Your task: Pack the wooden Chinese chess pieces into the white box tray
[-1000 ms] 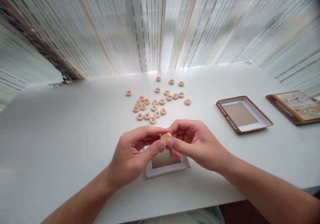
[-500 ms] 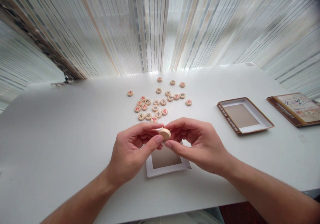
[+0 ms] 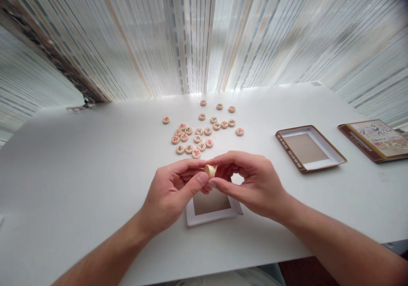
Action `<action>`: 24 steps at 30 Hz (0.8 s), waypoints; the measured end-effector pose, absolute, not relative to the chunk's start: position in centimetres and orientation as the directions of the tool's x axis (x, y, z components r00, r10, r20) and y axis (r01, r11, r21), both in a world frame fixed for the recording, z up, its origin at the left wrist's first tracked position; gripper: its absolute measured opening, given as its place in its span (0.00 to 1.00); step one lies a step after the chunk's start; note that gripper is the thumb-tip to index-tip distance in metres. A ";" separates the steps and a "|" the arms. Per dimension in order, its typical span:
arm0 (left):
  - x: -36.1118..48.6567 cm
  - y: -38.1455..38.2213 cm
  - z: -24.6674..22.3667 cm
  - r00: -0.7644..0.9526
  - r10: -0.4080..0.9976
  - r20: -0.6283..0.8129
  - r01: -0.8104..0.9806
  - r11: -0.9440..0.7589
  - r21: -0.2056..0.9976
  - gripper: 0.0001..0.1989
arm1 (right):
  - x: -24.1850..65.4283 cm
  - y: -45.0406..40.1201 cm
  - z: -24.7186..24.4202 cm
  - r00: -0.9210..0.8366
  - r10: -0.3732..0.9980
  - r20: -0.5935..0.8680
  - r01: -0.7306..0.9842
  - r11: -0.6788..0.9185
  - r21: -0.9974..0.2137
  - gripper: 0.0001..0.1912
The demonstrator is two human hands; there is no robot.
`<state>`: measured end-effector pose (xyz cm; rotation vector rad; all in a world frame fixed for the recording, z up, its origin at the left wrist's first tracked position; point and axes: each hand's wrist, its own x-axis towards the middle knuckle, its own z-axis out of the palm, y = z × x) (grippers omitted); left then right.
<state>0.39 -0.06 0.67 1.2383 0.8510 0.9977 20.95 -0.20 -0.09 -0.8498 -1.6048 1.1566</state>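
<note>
Between the fingertips of both hands is a round wooden Chinese chess piece (image 3: 210,171), its blank side and edge showing. My left hand (image 3: 174,188) pinches it from the left with thumb and fingers. From the right, my right hand (image 3: 251,182) has its thumb and index finger closed against it. Whether more than one piece is held I cannot tell. Below the hands lies an open cardboard tray (image 3: 213,219) with a white rim, its far part hidden by the fingers. Several loose chess pieces (image 3: 197,138) with red or black characters lie just beyond.
To the right is a second shallow brown-edged box part (image 3: 298,167). Farther right lies a printed box lid (image 3: 376,139). All of it rests on a white table (image 3: 95,171), with striped string curtains (image 3: 204,35) along the far edge.
The held piece has turned in my fingers, so that its edge now faces me more. Both hands stay nearly in place above the tray.
</note>
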 end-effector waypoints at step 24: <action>0.7 -0.2 0.7 0.325 0.945 0.022 -0.175 0.037 0.984 0.10 | 21.2 0.0 -0.4 -0.345 0.773 0.532 0.233 0.620 -0.749 0.19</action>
